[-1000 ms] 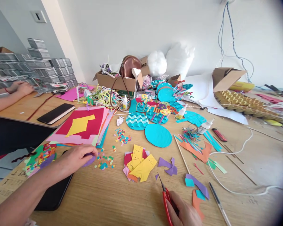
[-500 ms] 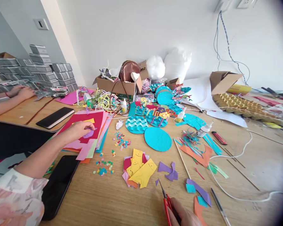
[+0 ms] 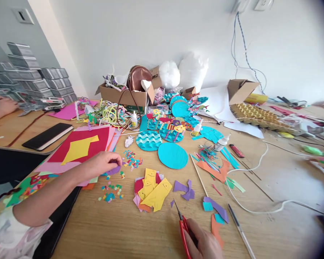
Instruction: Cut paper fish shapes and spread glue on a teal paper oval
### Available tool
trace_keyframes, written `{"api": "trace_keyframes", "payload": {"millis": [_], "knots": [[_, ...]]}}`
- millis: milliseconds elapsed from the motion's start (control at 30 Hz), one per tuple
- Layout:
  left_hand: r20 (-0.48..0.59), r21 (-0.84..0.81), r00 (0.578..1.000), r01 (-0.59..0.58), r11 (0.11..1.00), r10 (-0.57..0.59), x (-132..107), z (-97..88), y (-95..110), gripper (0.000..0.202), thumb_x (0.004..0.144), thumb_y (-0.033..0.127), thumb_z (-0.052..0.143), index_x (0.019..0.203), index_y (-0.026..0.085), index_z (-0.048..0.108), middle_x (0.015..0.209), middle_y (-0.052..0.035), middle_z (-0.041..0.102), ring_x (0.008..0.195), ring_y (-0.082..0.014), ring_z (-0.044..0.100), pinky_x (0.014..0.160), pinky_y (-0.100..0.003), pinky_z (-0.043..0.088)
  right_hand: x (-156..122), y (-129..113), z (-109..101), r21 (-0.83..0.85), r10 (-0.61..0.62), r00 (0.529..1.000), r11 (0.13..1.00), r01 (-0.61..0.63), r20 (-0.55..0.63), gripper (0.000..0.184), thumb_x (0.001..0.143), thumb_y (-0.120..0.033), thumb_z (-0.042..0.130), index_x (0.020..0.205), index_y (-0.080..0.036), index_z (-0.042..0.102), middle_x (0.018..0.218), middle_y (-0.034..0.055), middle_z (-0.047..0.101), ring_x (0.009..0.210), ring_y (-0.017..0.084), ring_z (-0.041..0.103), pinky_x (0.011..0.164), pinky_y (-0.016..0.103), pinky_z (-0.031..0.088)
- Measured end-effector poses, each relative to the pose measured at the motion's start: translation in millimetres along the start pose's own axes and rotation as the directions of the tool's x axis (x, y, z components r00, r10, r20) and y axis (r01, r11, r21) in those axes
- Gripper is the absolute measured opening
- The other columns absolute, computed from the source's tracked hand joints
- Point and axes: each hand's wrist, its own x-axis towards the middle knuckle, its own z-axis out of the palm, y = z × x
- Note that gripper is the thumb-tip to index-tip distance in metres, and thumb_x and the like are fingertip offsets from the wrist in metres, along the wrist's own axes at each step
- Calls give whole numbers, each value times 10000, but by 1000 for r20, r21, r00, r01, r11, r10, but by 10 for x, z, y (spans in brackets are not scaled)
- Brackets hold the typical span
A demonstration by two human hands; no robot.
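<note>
My left hand (image 3: pixel 108 162) is closed on a small purple paper piece (image 3: pixel 113 169), above the table beside the stack of coloured paper. My right hand (image 3: pixel 203 239) grips red-handled scissors (image 3: pixel 184 233) at the bottom, their dark blades pointing away from me and looking closed. Yellow paper fish cut-outs (image 3: pixel 156 192) lie in a pile between my hands, over red, pink and orange pieces. Purple scraps (image 3: pixel 187 190) rest just beyond the scissors. A yellow paper offcut (image 3: pixel 82 148) lies on the red sheet (image 3: pixel 61 153) topping the stack.
Blue paper discs (image 3: pixel 172 155), glue bottles (image 3: pixel 221 143) and confetti (image 3: pixel 111 192) cover the middle. A pen (image 3: pixel 240 230), a stick (image 3: pixel 198 174) and a white cable (image 3: pixel 259 211) lie right. Behind stands a cardboard box (image 3: pixel 124 96). Another person's hand (image 3: pixel 5 107) is far left.
My left hand has moved right, off the paper stack, carrying the purple piece and uncovering the yellow offcut. My right hand still holds the scissors. The view has shifted rightward.
</note>
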Motion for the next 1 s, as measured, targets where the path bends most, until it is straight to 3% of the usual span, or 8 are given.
{"api": "trace_keyframes", "payload": {"millis": [133,333,467,533,633,833,1000], "knots": [[81,25,985,-153,988,150,134,230,460,183,715,159,456,714,192,636,745,14,665,714,-150,605,642,-228,424,5,-48,-99,33,-4,997,999,1,80,357,910,-416,267,682,-210,450,605,31,628,568,161,595,518,220,388],[134,30,930,-349,937,342,569,642,1044,194,742,60,497,739,172,655,857,-12,668,844,-153,588,755,-238,412,-21,-84,-108,71,-11,1000,997,11,-3,364,906,-405,290,646,-201,442,568,18,600,528,142,563,497,205,382],[200,20,901,-398,917,386,946,968,1314,167,768,35,532,757,148,654,847,-18,662,827,-154,602,752,-256,449,-31,-110,-119,109,-8,999,994,12,-41,375,910,-397,280,644,-195,450,564,12,583,524,130,547,493,194,386],[221,19,893,-406,914,392,1120,1115,1398,97,842,151,542,875,138,632,926,-36,643,866,-171,601,779,-324,476,-34,-124,-126,121,1,999,993,5,-51,372,906,-394,292,643,-191,459,553,6,572,514,126,537,485,192,378],[244,19,884,-415,910,398,1317,1308,1463,265,872,300,534,1095,157,547,1101,-72,577,915,-199,591,770,-399,502,-40,-142,-129,118,11,998,993,-4,-61,357,899,-381,316,640,-186,464,554,6,571,509,125,525,482,195,366],[258,39,862,-460,887,436,1502,1617,1459,291,874,302,531,1131,166,527,1135,-79,559,935,-206,584,779,-406,500,-40,-144,-100,115,28,999,993,-23,-40,361,902,-378,308,638,-182,456,579,20,586,524,126,523,490,203,350],[259,79,823,-541,838,506,1489,1744,1438,283,877,301,524,1130,174,529,1147,-81,554,945,-205,579,790,-407,496,-43,-135,-82,123,32,999,992,-26,-42,360,897,-387,307,634,-184,446,558,15,577,500,122,502,472,211,328]]}}
